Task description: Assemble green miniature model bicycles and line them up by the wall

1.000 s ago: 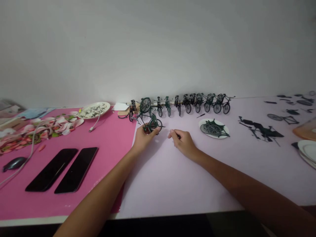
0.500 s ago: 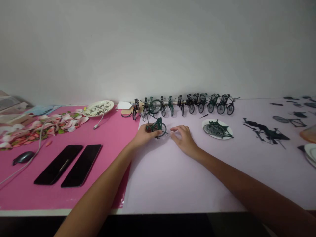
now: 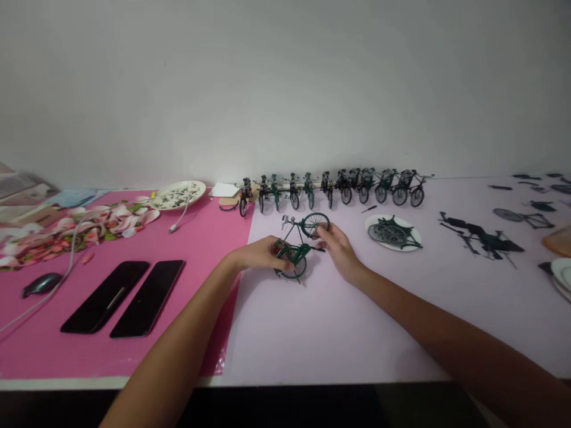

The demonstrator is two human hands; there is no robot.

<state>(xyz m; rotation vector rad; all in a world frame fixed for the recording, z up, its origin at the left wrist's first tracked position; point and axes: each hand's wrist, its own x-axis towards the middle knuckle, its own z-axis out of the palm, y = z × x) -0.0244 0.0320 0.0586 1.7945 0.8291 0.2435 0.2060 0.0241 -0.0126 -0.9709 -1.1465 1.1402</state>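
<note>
A dark green model bicycle (image 3: pixel 301 238) is held tilted above the pale sheet, one wheel up and to the right, the other low and to the left. My left hand (image 3: pixel 263 254) is closed on the lower wheel end, thumb against the frame by the wheel. With thumb and fingers, my right hand (image 3: pixel 336 246) pinches the upper wheel at its lower right edge. Just right of my right hand lies a white plate (image 3: pixel 372 221) with loose green wheels and frames (image 3: pixel 392 233) on it.
Behind my hands, finished-looking model bicycles (image 3: pixel 308 191) stand in a row along the wall. A thin dark tool (image 3: pixel 369 208) lies before them. Dark bicycle parts (image 3: pixel 484 238) spread at right. On the pink cover (image 3: pixel 196 297) are two phones (image 3: pixel 147 299), a cable, petals (image 3: pixel 127 220) and a plate (image 3: pixel 203 188).
The bicycle has come nearer and turned, so one wheel now points up to the right. My right hand, earlier by a small thin piece beside the bicycle, now grips the upper wheel.
</note>
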